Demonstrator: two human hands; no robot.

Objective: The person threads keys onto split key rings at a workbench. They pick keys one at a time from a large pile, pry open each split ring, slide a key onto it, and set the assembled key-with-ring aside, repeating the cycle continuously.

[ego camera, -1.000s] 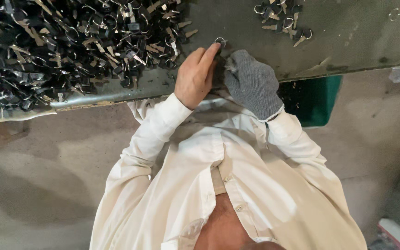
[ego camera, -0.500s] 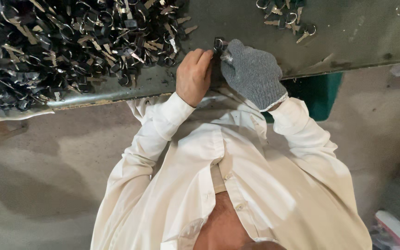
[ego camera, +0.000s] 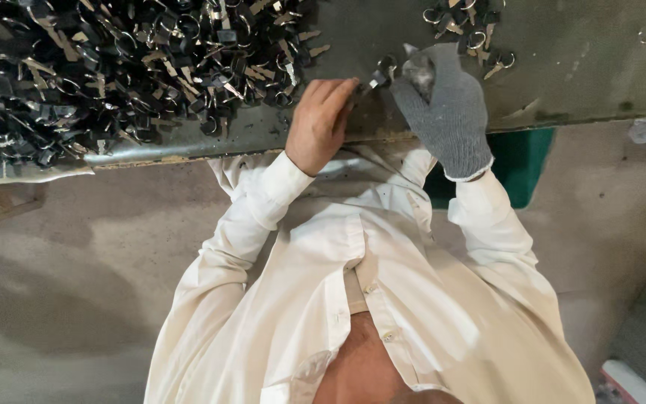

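While your two hands were close together at the near edge of the worktop (ego camera: 562, 90) a moment ago, they have since lifted slightly further onto it, and the small metal ring piece (ego camera: 380, 72) now sits between them, just past your fingertips. Your left hand (ego camera: 321, 123), bare, has its grip closed in a pinch on one end of that piece; your right hand (ego camera: 443, 105), in a grey knit glove, has its fingers curled round the other end, though the glove hides how tightly. That suggests you are now working the piece itself rather than reaching for one.

To your left the big heap of dark rings and tabs (ego camera: 114, 67) crowds right up to the worktop's lip, so there is little room that side. To your right a small cluster of pieces (ego camera: 469, 30) lies near the gloved hand, with bare surface beyond it. Below the edge, a green bin (ego camera: 521, 161) stands near your right forearm.
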